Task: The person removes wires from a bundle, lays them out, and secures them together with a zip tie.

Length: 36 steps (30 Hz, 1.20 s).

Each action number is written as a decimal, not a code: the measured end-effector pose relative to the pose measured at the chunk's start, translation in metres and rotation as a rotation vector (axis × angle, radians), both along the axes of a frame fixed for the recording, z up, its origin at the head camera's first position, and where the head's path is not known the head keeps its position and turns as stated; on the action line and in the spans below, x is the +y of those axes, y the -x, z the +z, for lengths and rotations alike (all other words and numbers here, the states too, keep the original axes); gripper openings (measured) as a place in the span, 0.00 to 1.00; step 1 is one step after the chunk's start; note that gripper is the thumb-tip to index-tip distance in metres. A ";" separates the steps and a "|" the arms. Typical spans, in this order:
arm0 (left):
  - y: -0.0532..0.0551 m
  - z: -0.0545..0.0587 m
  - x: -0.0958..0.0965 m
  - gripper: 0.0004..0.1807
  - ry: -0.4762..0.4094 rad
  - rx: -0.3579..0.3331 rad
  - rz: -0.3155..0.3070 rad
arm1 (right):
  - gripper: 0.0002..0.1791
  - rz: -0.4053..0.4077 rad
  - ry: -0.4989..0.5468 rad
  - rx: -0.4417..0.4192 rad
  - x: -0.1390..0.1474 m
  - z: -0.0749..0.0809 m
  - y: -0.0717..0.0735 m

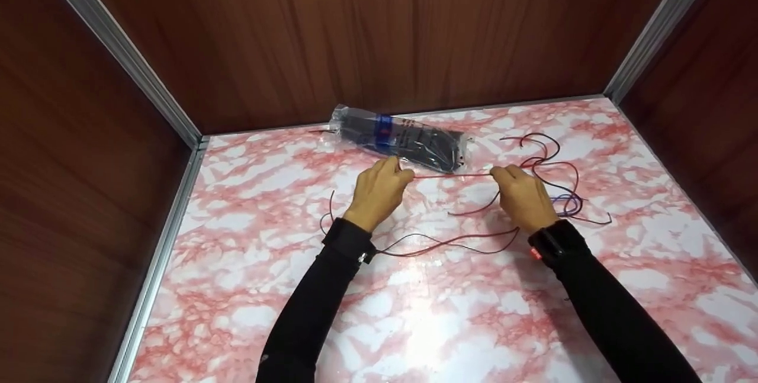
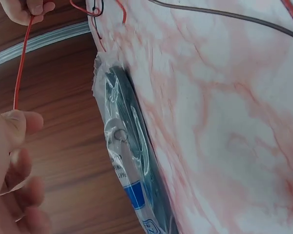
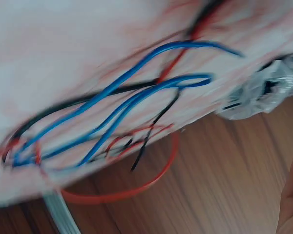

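Note:
In the head view a red wire (image 1: pixel 453 175) runs straight and level between both hands. My left hand (image 1: pixel 380 192) pinches its left part between thumb and forefinger; the other fingers look loosely bent in the left wrist view. At its other end my right hand (image 1: pixel 523 198) pinches the wire, as the left wrist view also shows. Beside the right hand lies a tangle of black, red and blue wires (image 3: pixel 195 44). Only an edge of the right hand shows in the right wrist view, so its grip is hidden there.
Behind the hands a clear plastic package (image 1: pixel 414 141) with dark contents and a blue label lies near the back wall (image 1: pixel 379 34). Loose red and black wires (image 1: pixel 450 243) cross the marbled tabletop (image 1: pixel 426 324) by the wrists. Brown panels with metal edging enclose three sides.

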<state>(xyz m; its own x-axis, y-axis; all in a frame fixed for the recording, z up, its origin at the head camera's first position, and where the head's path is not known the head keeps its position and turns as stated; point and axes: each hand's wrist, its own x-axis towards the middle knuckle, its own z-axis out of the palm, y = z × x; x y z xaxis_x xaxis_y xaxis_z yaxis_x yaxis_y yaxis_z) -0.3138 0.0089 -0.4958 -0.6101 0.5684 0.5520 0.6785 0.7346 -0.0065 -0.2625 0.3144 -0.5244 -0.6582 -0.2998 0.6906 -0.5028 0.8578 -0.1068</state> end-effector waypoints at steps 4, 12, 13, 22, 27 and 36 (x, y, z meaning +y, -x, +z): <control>-0.005 0.001 -0.018 0.09 -0.132 -0.019 0.056 | 0.13 0.044 0.115 -0.018 -0.008 0.006 0.000; -0.009 0.003 -0.043 0.10 -0.231 -0.097 0.261 | 0.10 0.142 0.172 -0.091 -0.014 0.016 -0.004; -0.009 0.004 -0.045 0.09 -0.242 -0.108 0.286 | 0.10 0.146 0.144 -0.086 -0.014 0.017 -0.004; -0.012 0.004 -0.070 0.09 -0.336 -0.302 0.276 | 0.12 0.091 -0.022 -0.063 0.001 0.011 -0.010; -0.012 -0.004 -0.090 0.05 -0.532 -0.571 0.112 | 0.14 0.063 -0.061 -0.072 0.013 0.003 -0.014; -0.017 -0.012 -0.121 0.06 -0.731 -0.911 -0.162 | 0.05 0.032 -0.070 -0.058 0.022 0.000 -0.018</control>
